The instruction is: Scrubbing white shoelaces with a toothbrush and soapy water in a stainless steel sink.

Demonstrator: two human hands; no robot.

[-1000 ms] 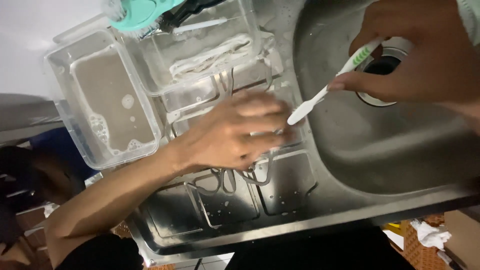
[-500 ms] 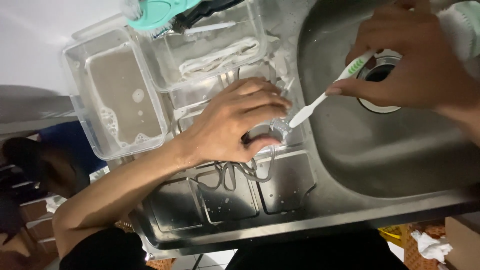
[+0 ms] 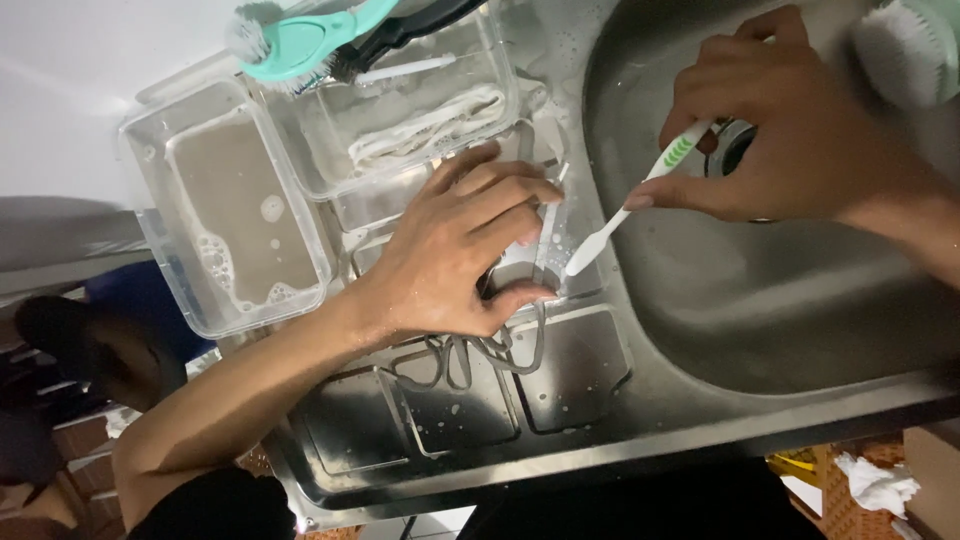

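Observation:
My left hand (image 3: 450, 262) presses down on a grey shoelace (image 3: 470, 357) that lies looped on the ribbed steel drainboard (image 3: 455, 425); its fingers pinch a stretch of the lace beside the basin's edge. My right hand (image 3: 790, 140) hovers over the sink basin (image 3: 770, 310) and grips a white toothbrush with a green handle (image 3: 620, 212). The brush head touches the wet lace just past my left fingertips.
A clear tub of murky soapy water (image 3: 150, 215) stands at the left. Behind my left hand, a second clear tub (image 3: 505, 70) holds white laces (image 3: 430, 125). A teal scrubbing brush (image 3: 300, 35) rests on its rim. The drain (image 3: 735, 150) is partly hidden by my right hand.
My right hand has moved left and the toothbrush head has slid along the lace. My left hand has shifted up a little and its fingers have spread.

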